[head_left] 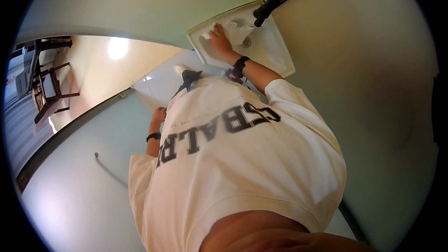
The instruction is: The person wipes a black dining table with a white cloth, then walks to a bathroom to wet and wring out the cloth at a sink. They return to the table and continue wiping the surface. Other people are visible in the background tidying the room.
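Observation:
My right hand [220, 40] reaches into a white corner washbasin [275, 58], with a black band on its wrist. Its fingers press on a thin, crumpled white cloth [239, 31] against the basin's left inner side. Whether the cloth is fabric or paper I cannot make out. Part of it spreads toward the round drain [246, 42]. A black tap [262, 15] juts over the basin from the back corner. My left hand [159, 114] hangs low at my side, beside the white shirt, also with a black wristband. Its fingers are partly hidden by the shirt.
Pale walls [140, 4] close in behind and beside the basin. At the left stands a greenish door or panel [84, 172] with a small knob [96, 154]. Through the opening, a dark wooden chair [51, 86] shows on a tan floor [95, 72]. My shoe [179, 69] rests on grey flooring.

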Demonstrator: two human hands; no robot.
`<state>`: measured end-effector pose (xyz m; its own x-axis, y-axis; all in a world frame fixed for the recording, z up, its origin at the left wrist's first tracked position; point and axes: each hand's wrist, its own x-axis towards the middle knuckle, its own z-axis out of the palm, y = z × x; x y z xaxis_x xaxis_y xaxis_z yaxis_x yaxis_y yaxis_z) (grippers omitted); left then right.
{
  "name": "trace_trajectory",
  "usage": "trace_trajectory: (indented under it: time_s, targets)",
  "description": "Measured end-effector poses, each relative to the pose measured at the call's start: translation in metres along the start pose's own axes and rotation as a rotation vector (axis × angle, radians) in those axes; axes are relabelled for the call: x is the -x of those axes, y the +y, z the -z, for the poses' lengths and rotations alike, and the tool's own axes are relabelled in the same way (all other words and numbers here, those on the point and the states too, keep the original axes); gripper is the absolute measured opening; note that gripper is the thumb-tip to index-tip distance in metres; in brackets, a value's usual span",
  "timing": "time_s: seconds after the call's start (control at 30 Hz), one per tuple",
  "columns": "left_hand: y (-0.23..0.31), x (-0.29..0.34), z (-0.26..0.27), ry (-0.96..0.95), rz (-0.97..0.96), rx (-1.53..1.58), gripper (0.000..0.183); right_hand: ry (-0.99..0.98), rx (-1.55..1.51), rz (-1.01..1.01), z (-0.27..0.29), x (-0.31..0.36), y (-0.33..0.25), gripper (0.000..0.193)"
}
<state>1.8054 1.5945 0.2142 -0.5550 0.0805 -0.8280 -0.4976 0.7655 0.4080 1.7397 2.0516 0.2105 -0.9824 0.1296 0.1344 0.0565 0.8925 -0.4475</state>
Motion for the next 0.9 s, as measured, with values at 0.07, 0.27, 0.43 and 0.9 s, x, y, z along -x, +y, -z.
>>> trace_trajectory:
  time_s: [0.07,0.27,0.43,0.9]
  targets:
    - [-0.012,-0.001,-0.001,-0.004,-0.001,0.029,0.037,-0.104,-0.137,0.052,0.004,0.002,-0.028,0.037]
    - [-0.021,-0.012,0.005,-0.022,0.033,0.102,0.035,-0.316,-0.266,0.302,-0.002,-0.002,-0.035,0.043]
    - [-0.001,-0.018,0.015,-0.019,0.015,0.077,0.036,-0.593,-0.493,0.094,0.049,0.009,-0.028,0.046]
    - [0.052,-0.035,0.016,-0.062,-0.006,-0.117,0.039,-0.571,-0.264,-0.257,0.131,0.168,0.094,0.033]
